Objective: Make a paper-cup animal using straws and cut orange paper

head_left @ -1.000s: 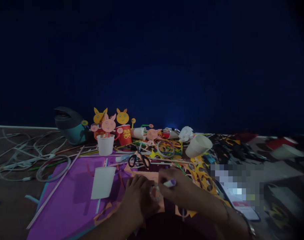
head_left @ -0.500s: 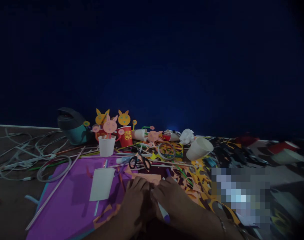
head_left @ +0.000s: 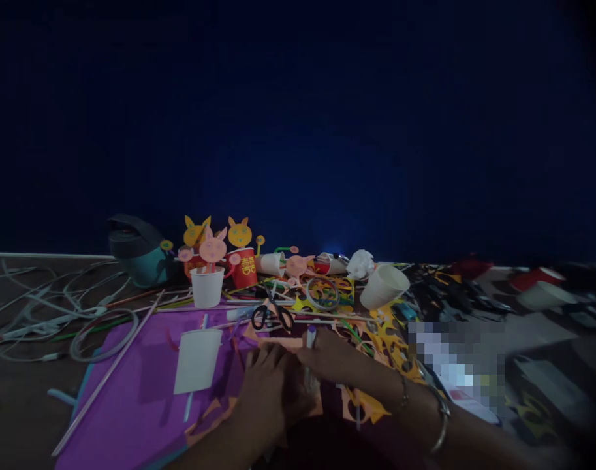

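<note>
My right hand (head_left: 327, 352) is closed around a white marker (head_left: 308, 375) with a purple end. The marker stands nearly upright, its lower tip hidden. My left hand (head_left: 271, 385) lies beside it, fingers extended over a piece of peach paper (head_left: 290, 341); its thumb side is in shadow. Just beyond the hands rest black-handled scissors (head_left: 273, 316). To the left, a white paper cup (head_left: 197, 360) with a straw lies on purple sheets (head_left: 151, 365). Farther back stand a white cup (head_left: 207, 288) with a pink animal face and a red cup (head_left: 246, 267) with an orange one.
Cut yellow paper scraps (head_left: 390, 336) spread along the right, near a tilted white cup (head_left: 384, 287) and crumpled white paper (head_left: 360, 264). A roll of tape (head_left: 322, 294) sits behind the scissors. White cables (head_left: 57, 313) and a teal-and-dark container (head_left: 143, 251) are at left.
The marker has swung from lying slanted below my right hand to standing nearly upright in it. My right hand has turned and shifted left; my left hand stays on the paper.
</note>
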`<control>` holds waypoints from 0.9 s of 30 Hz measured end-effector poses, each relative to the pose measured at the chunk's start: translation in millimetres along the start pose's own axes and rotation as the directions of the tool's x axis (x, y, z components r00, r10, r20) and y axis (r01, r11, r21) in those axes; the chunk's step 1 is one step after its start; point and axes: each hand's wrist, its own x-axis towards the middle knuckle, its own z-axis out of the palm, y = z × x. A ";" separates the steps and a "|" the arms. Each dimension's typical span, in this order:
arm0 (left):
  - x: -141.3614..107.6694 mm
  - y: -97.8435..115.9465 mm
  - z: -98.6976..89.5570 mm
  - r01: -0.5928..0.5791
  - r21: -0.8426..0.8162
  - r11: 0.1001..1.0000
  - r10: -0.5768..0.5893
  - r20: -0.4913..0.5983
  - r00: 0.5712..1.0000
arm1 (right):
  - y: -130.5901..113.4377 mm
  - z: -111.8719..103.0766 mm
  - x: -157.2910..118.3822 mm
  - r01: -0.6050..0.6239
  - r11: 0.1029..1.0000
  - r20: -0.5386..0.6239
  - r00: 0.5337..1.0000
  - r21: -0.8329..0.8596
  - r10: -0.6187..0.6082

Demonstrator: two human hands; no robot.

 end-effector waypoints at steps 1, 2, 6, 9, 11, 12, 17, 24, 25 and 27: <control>0.1 0.8 -0.6 0.004 0.007 1.000 -0.004 0.003 1.000 | 3.4 3.2 0.6 0.005 0.998 -0.028 1.000 0.068 -0.003; 0.2 1.5 -0.6 0.001 0.012 1.000 -0.001 0.004 1.000 | 6.5 6.4 0.3 0.016 0.990 -0.063 0.998 0.142 -0.007; 0.0 0.6 4.7 -0.029 0.011 1.000 0.030 -0.058 0.998 | 13.5 9.2 -10.0 -0.102 0.852 -0.041 0.989 0.513 0.143; -0.6 -3.2 11.0 -0.041 -0.002 0.999 0.040 -0.108 0.993 | 15.9 -0.8 -26.6 -0.100 0.711 -0.036 0.984 0.696 0.174; -0.8 -5.7 13.5 -0.044 -0.026 0.999 0.041 -0.111 0.993 | 18.5 -5.1 -38.9 -0.046 0.728 -0.120 0.977 0.685 0.175; -0.8 -6.6 14.1 -0.044 -0.036 0.998 0.040 -0.103 0.994 | 20.1 -4.5 -44.5 -0.025 0.770 -0.161 0.973 0.637 0.165; -0.5 -6.9 11.9 -0.005 -0.074 0.997 -0.001 -0.072 0.997 | 21.5 20.5 -59.1 0.273 0.959 -0.367 0.902 0.079 -0.226; -4.5 -11.9 13.5 0.068 -0.112 0.991 -0.075 -0.056 0.996 | 21.0 36.2 -55.1 0.329 0.941 -0.259 0.905 -0.076 -0.338; -5.4 -13.4 13.3 0.067 -0.107 0.992 -0.073 -0.056 0.996 | 23.6 35.7 -54.0 0.337 0.938 -0.274 0.897 -0.087 -0.348; -7.2 -14.5 10.2 0.069 -0.074 0.995 -0.074 -0.064 0.995 | 29.9 33.0 -50.6 0.334 0.936 -0.352 0.868 -0.111 -0.351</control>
